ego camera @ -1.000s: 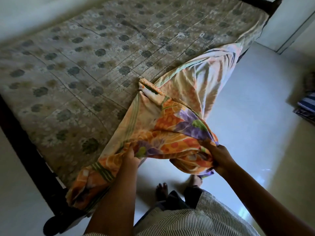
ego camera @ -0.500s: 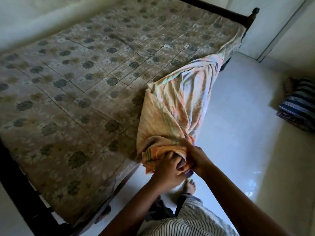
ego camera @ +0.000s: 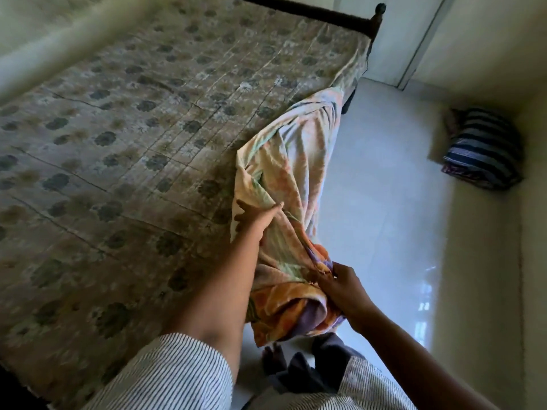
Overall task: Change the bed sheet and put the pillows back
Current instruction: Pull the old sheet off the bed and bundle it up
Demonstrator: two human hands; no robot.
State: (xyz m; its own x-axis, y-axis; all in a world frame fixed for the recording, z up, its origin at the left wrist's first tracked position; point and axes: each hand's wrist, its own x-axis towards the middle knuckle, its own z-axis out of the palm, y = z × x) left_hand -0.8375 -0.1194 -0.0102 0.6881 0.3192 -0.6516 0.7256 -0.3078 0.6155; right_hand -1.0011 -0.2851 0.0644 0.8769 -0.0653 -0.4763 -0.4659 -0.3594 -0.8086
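A colourful orange and purple floral bed sheet (ego camera: pixel 291 161) hangs bunched off the bed's right edge, its far end still lying on the mattress (ego camera: pixel 124 137). The mattress has a faded flower-print cover. My left hand (ego camera: pixel 257 218) reaches forward and grips a fold of the sheet higher up, the fingers partly hidden in the cloth. My right hand (ego camera: pixel 340 287) holds the gathered lower bundle of the sheet above my feet. A striped pillow (ego camera: pixel 485 149) lies on the floor by the right wall.
The bed's dark wooden frame (ego camera: pixel 331 17) runs along the far end with a knobbed post at the corner. Pale tiled floor (ego camera: pixel 384 187) lies between the bed and the right wall. A door frame stands beyond the bed.
My left hand has left the bundle and moved forward up the sheet to a new fold. The right hand keeps the gathered cloth. More of the sheet is bunched than a second ago.
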